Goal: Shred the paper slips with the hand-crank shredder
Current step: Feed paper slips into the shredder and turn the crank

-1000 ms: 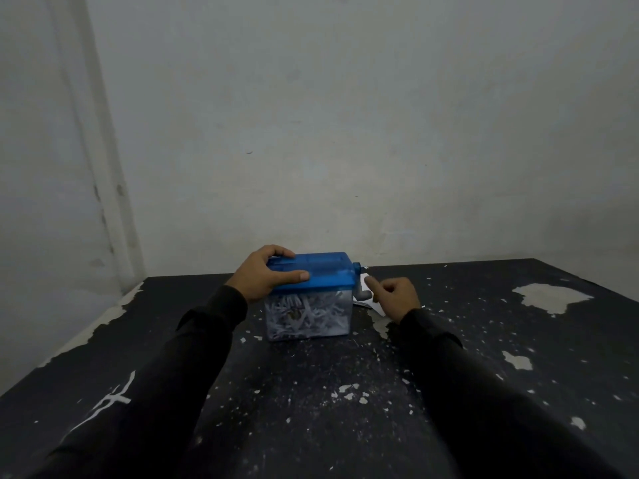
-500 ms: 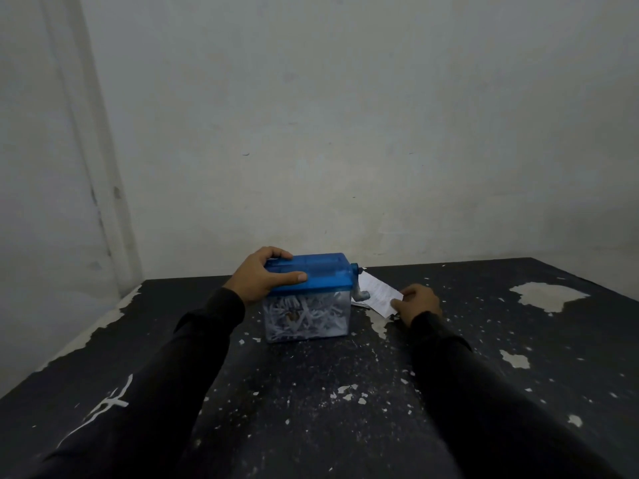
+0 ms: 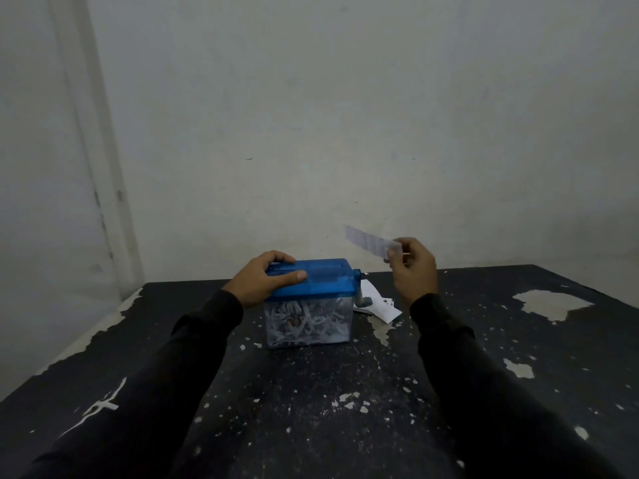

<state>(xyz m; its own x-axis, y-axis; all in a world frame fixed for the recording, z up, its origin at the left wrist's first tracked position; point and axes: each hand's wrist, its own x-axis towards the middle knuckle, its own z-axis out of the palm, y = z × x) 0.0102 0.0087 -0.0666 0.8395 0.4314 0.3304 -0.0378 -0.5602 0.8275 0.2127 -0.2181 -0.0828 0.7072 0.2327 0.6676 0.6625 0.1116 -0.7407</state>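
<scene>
Head view, shredder: the hand-crank shredder [image 3: 311, 302] stands on the black table [image 3: 311, 409], toward its far edge and about midway between the left and right edges.
Head view, lid: a blue lid [image 3: 320, 279] caps a clear bin [image 3: 308, 326].
Head view, bin contents: the bin is packed with white paper shreds [image 3: 304, 321] almost up to the lid; a small darker scrap shows among them, too unclear to name.
Head view, crank: the grey crank [image 3: 363, 299] hangs at the shredder's right side, nobody touching it; its shape is hard to make out.
Head view, slips on table: more white paper slips [image 3: 382, 305] lie flat just right of the shredder, partly hidden behind the crank, so their number cannot be told.
Head view, held slip: one paper slip [image 3: 368, 243] is in the air, above and to the right of the shredder, clear of the lid; faint print on it cannot be read.
Head view, left hand: the left hand [image 3: 266, 280] grips the lid's left end, fingers curled over the far edge, thumb lying along the top.
Head view, right hand: the right hand [image 3: 413, 267] is raised off the table, pinching the slip's right end between thumb and fingertips.
Head view, sleeves: both arms wear black sleeves [image 3: 193, 357] that run off the bottom edge of the view.
</scene>
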